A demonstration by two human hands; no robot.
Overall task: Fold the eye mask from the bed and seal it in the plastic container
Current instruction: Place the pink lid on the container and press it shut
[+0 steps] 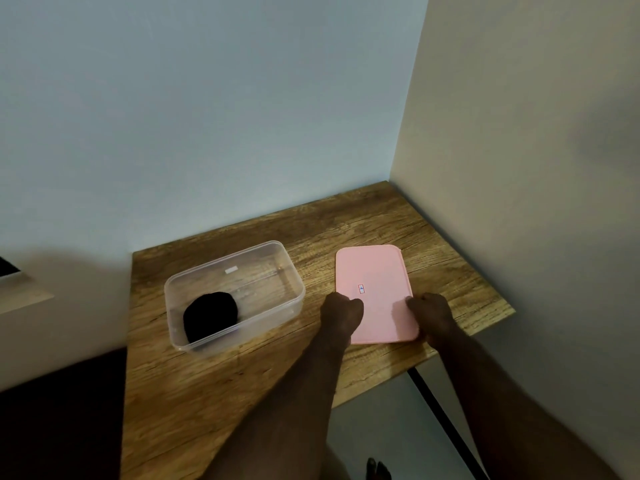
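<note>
Folded black eye mask (210,315) lies inside the open plastic container (266,285) near the desk's (207,393) left edge; left hand (341,311) and right hand (433,315) grasp the pink lid (374,271), sealing not yet done.

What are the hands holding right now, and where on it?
The pink lid, by its near end: the left hand grips its left edge, the right hand its right edge. It rests on the table.
</note>
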